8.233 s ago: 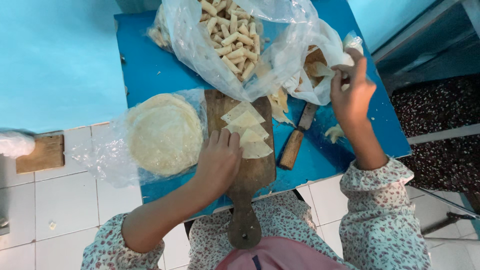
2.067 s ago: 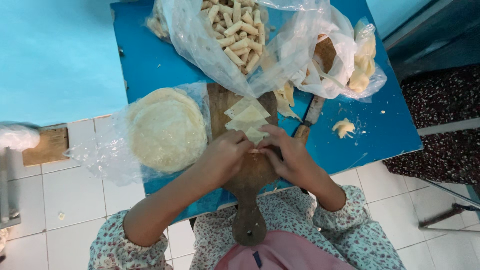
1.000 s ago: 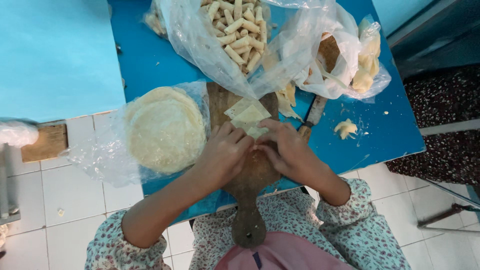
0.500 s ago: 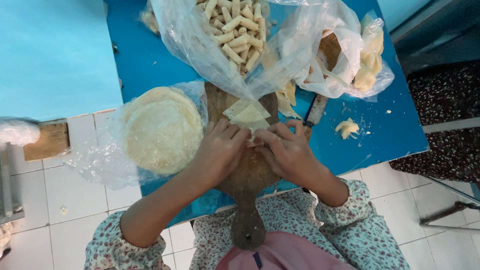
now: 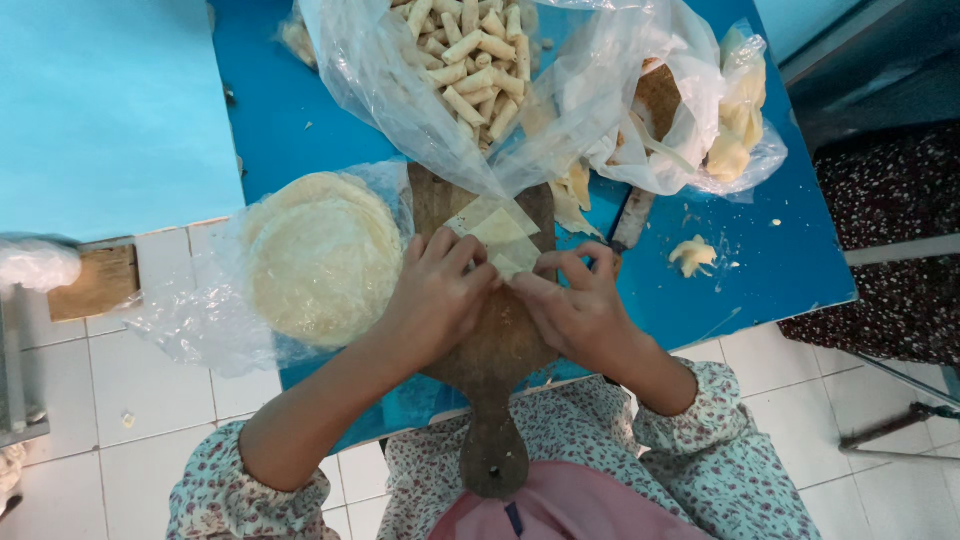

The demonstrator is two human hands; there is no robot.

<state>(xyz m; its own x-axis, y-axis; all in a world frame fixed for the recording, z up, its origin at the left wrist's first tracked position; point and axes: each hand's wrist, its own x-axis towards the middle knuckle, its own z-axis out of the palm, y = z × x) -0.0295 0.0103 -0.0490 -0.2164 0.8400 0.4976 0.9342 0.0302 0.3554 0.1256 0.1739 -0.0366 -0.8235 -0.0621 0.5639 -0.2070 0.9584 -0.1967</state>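
My left hand [image 5: 437, 298] and my right hand [image 5: 575, 303] meet over a wooden cutting board [image 5: 492, 360] on a blue table [image 5: 770, 270]. Their fingertips pinch and fold a pale triangular dough wrapper [image 5: 510, 265] between them. More cut wrapper triangles [image 5: 490, 222] lie stacked on the board just beyond the fingers. The board's handle points toward my body.
A round stack of flat wrappers [image 5: 322, 255] lies on clear plastic left of the board. A clear bag of rolled sticks [image 5: 470, 60] sits at the back. Another bag [image 5: 700, 120] holds dough pieces at right. A knife handle [image 5: 632, 218] and a dough scrap [image 5: 693, 255] lie nearby.
My right hand came back from the bag at right to the board. Both hands now work one wrapper together, staying nearly in place over the last second.
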